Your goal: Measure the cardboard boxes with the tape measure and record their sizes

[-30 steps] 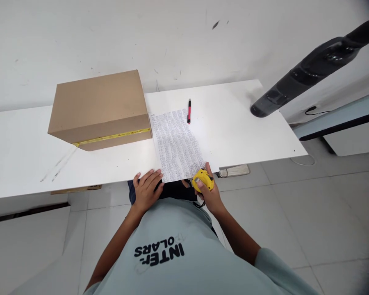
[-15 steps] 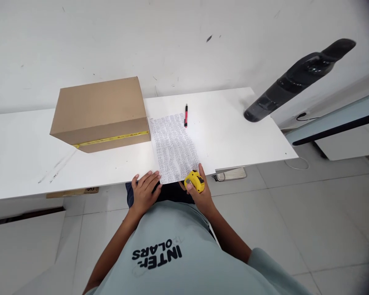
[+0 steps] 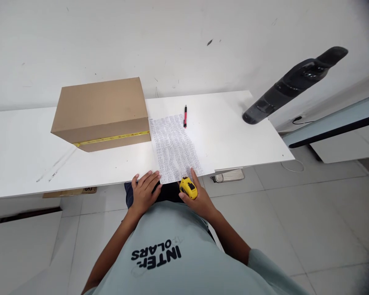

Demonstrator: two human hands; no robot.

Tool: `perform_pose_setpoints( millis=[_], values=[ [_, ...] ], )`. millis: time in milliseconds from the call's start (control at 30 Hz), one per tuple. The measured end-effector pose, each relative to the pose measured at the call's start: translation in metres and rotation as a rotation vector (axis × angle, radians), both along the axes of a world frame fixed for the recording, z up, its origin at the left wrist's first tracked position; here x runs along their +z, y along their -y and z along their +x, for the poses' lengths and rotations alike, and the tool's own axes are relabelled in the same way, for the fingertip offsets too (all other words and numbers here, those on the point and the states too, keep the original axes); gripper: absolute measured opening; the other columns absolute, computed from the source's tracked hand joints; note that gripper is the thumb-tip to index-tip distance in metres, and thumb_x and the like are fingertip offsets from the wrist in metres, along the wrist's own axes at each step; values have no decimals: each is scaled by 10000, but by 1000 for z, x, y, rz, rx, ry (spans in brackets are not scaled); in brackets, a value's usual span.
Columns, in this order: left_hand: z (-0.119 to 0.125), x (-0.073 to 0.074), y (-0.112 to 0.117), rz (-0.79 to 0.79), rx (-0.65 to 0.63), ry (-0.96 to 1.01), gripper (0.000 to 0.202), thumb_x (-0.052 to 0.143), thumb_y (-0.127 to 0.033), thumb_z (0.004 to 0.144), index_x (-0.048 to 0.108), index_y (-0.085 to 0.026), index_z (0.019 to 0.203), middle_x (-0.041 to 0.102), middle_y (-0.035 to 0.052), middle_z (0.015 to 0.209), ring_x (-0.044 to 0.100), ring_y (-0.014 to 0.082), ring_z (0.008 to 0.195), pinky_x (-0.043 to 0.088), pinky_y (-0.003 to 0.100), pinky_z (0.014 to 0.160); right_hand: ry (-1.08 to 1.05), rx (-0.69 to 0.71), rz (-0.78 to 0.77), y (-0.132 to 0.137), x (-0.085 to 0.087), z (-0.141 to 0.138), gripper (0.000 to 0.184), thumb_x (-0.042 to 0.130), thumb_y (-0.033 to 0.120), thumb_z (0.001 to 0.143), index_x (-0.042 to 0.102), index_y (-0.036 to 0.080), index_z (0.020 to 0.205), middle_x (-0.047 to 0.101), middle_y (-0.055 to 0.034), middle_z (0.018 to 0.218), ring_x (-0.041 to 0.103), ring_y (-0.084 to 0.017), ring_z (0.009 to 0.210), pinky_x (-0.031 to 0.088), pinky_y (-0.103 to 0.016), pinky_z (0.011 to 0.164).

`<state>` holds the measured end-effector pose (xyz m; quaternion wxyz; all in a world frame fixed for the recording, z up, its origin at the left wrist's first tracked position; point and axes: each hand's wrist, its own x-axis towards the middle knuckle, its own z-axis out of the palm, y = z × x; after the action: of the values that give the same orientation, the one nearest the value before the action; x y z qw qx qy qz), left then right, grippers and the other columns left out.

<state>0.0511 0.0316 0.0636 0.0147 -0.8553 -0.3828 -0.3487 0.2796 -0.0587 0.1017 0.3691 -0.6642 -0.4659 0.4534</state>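
My right hand (image 3: 202,199) is closed around a yellow and black tape measure (image 3: 189,188) at the table's front edge, its index finger stretched toward the paper. My left hand (image 3: 146,190) lies open, fingers spread on the table edge beside the paper's lower left corner. Between and beyond my hands lies a sheet of paper (image 3: 174,147) covered with small dark writing or print. A red and black pen (image 3: 185,116) rests by the sheet's upper right part. To the left stands a closed cardboard box (image 3: 101,106), a yellow strip (image 3: 113,138) running along its front side.
The white table (image 3: 233,139) stands against a marked white wall (image 3: 178,45). A black handheld vacuum (image 3: 290,88) stands at the table's right end. Below the table, a pale flat object (image 3: 230,175) lies on the tiled floor (image 3: 283,213). A light blue panel (image 3: 341,123) is at the far right.
My right hand has shifted slightly left and toward my body with the tape measure. My left hand stays at the table edge. The box, paper and pen stay put.
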Motion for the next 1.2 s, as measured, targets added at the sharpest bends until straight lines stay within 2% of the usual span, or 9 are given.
perform_pose_setpoints(
  millis=[167,467,633,700,800,900,1000,1100,1200],
  values=[
    [-1,-3,0,-26,0,6,426,645,-278,955,604,-350,1373,756,10,1265,694,241,1202,241,457,1202,158,109,-89,1,2,-4,1113,686,529,843,30,199,1680,728,-37,840,655,-263,669,498,-379,682],
    [-2,-5,0,-45,3,-10,355,645,-279,960,643,-323,1312,750,18,1273,694,251,1201,239,470,1194,415,196,-122,-4,6,-10,990,651,505,853,197,166,1665,759,-83,830,693,-320,696,448,-363,663],
    [-1,1,3,-41,0,-10,329,624,-271,974,649,-300,1300,755,32,1263,694,249,1198,246,473,1191,366,182,-99,-3,5,-11,959,643,495,861,204,170,1650,769,-76,869,703,-310,699,472,-380,677],
    [-2,7,5,-21,1,-18,316,614,-275,981,650,-295,1294,759,29,1256,697,239,1189,259,461,1186,294,156,-51,-2,2,-13,905,667,484,836,294,157,1594,768,-85,910,709,-298,709,498,-391,688],
    [-8,20,8,-47,-27,-32,358,579,-368,1003,620,-280,1347,740,51,1295,669,245,1239,265,462,1198,200,158,35,-2,-2,-20,615,706,432,801,517,183,1330,765,-102,987,732,-285,799,532,-388,725],
    [-19,32,16,-209,-128,34,534,473,-564,1017,551,-247,1440,724,96,1317,658,274,1247,285,502,1211,215,220,117,-5,-2,-28,375,724,391,800,588,219,1105,763,-94,999,739,-276,848,547,-381,736],
    [-30,44,27,-444,-177,156,549,440,-637,1001,623,-263,1359,767,87,1185,706,262,1096,434,478,1108,236,309,279,-10,-1,-35,362,731,322,796,610,229,1125,767,-107,1109,748,-288,972,571,-402,814],
    [-35,52,38,-743,-71,230,419,586,-576,948,720,-266,1195,775,70,1075,706,254,1009,522,419,963,223,394,514,-14,-3,-40,417,690,217,794,608,227,1202,750,-124,1233,729,-289,1116,565,-434,942],
    [-36,55,45,-972,23,381,347,633,-535,896,753,-224,994,769,64,964,707,238,906,555,369,856,233,412,630,-15,-5,-43,444,656,160,790,611,225,1227,743,-129,1256,725,-280,1138,572,-438,958]
  ],
)
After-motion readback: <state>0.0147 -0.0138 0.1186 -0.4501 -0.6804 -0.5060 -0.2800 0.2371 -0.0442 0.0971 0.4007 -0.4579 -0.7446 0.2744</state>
